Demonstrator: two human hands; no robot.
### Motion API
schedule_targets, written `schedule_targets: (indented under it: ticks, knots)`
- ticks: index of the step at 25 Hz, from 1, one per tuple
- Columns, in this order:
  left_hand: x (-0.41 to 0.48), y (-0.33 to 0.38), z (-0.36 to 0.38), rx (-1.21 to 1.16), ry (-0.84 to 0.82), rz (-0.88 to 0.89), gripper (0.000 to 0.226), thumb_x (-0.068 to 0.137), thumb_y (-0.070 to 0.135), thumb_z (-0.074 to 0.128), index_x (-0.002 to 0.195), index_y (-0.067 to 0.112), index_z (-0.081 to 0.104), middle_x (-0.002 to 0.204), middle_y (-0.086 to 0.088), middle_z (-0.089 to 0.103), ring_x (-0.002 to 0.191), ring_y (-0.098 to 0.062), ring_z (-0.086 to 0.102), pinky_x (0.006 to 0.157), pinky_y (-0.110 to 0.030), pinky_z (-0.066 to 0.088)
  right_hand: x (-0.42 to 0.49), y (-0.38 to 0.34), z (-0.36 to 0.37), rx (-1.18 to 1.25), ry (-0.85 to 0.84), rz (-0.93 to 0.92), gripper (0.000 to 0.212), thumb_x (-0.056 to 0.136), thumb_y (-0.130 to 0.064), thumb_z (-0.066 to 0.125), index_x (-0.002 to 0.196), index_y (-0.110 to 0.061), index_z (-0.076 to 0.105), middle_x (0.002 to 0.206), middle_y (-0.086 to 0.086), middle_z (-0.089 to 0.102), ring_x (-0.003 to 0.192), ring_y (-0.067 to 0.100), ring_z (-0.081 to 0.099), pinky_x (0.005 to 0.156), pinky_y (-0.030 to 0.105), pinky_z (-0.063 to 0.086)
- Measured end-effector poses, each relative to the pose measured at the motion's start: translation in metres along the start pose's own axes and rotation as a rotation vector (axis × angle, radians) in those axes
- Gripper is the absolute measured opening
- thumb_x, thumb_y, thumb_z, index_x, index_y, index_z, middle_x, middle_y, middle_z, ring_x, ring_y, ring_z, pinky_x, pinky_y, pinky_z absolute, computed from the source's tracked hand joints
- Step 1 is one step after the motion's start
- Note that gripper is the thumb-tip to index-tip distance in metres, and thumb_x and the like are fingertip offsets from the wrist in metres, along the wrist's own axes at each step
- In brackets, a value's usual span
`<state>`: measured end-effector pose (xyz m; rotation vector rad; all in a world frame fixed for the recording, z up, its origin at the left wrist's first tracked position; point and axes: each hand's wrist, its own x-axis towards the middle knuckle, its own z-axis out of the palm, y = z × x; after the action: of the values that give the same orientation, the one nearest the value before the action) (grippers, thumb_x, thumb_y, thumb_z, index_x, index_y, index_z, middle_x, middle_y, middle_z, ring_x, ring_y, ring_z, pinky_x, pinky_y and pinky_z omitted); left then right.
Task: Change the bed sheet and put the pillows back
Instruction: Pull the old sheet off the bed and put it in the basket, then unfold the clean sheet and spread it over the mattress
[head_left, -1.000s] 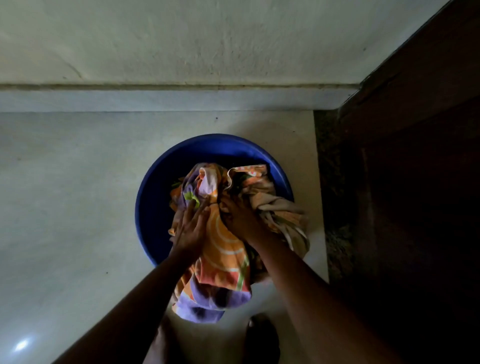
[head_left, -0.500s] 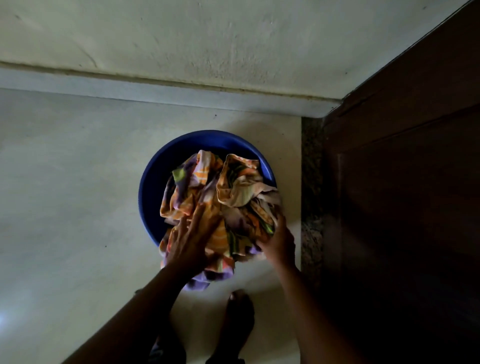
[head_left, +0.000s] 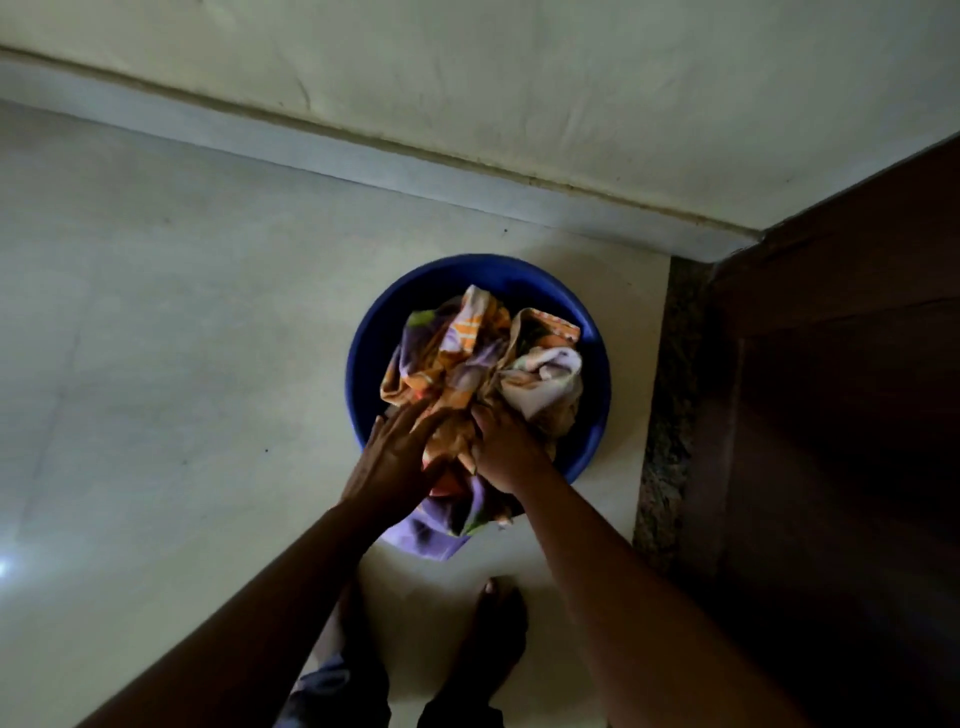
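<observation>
At the bottom edge of the frame are dark trouser cloth (head_left: 337, 691) and a bare foot (head_left: 493, 618) on the pale floor (head_left: 182, 338), toes toward the tub. Both forearms rise from the lower corners and hide part of the floor and the tub's near rim.

The left hand (head_left: 392, 460) lies flat, fingers straight, pressing on the crumpled bed sheet (head_left: 467, 364). Close beside it, the right hand (head_left: 506, 452) has its fingers curled into the same cloth, gripping a fold.

The sheet, orange, purple and cream, is heaped in a round blue tub (head_left: 366, 353) just right of the frame's centre. A purple corner spills over the near rim onto the floor between the arms.

Right of the tub runs a speckled stone strip (head_left: 670, 415), then a dark wooden panel (head_left: 831, 415) filling the right side. Beyond the tub a pale skirting (head_left: 363, 156) crosses the frame on a slant, with a plain wall (head_left: 519, 67) above it.
</observation>
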<state>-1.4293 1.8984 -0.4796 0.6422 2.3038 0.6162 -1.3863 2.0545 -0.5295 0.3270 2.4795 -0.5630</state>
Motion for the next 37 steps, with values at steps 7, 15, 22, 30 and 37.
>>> schedule_targets:
  ticks: [7,15,22,30,37]
  knots:
    - [-0.091,0.054,-0.093,-0.427,0.052,-0.272,0.069,0.081,0.064,0.043,0.131,0.016,0.051,0.130,-0.002,0.051,0.122,-0.017,0.047,0.097,-0.019,0.030,-0.092,-0.046,-0.113,0.159,-0.041,0.070,0.040,0.089,-0.025,0.045,0.126,-0.014,0.055,0.132,0.011,0.051,0.128,0.026,0.043,0.107,0.035,0.032]
    - [-0.258,0.104,-0.249,-0.626,0.104,-0.659,0.031,0.093,0.026,0.053,0.123,0.018,0.058,0.124,-0.006,0.060,0.112,-0.021,0.057,0.082,-0.021,0.038,-0.224,-0.172,-0.267,0.155,-0.249,0.026,0.026,0.091,-0.025,0.054,0.108,-0.010,0.067,0.118,0.015,0.063,0.115,0.028,0.053,0.100,0.030,0.036]
    - [-0.449,0.096,-0.305,-0.885,0.409,-0.849,0.030,0.095,0.022,0.050,0.122,0.011,0.058,0.121,-0.013,0.062,0.112,-0.026,0.057,0.080,-0.031,0.043,-0.295,-0.308,-0.319,0.042,-0.361,-0.249,0.024,0.091,-0.016,0.054,0.110,-0.007,0.066,0.116,0.009,0.065,0.111,0.023,0.058,0.089,0.024,0.038]
    - [-0.610,0.050,-0.295,-1.380,1.010,-1.142,0.034,0.098,0.019,0.044,0.130,0.008,0.048,0.121,-0.008,0.053,0.119,-0.026,0.048,0.080,-0.029,0.036,-0.316,-0.540,-0.274,-0.137,-0.540,-0.623,0.029,0.092,-0.026,0.056,0.115,-0.009,0.064,0.117,0.007,0.065,0.104,0.015,0.058,0.071,0.014,0.033]
    - [-0.757,-0.076,-0.323,-1.486,1.319,-1.274,0.033,0.097,0.023,0.047,0.128,0.013,0.051,0.128,-0.006,0.052,0.106,-0.017,0.046,0.067,-0.024,0.035,-0.369,-0.778,-0.172,-0.246,-0.687,-0.752,0.032,0.092,-0.032,0.055,0.119,-0.016,0.061,0.122,0.005,0.061,0.111,0.017,0.055,0.082,0.020,0.038]
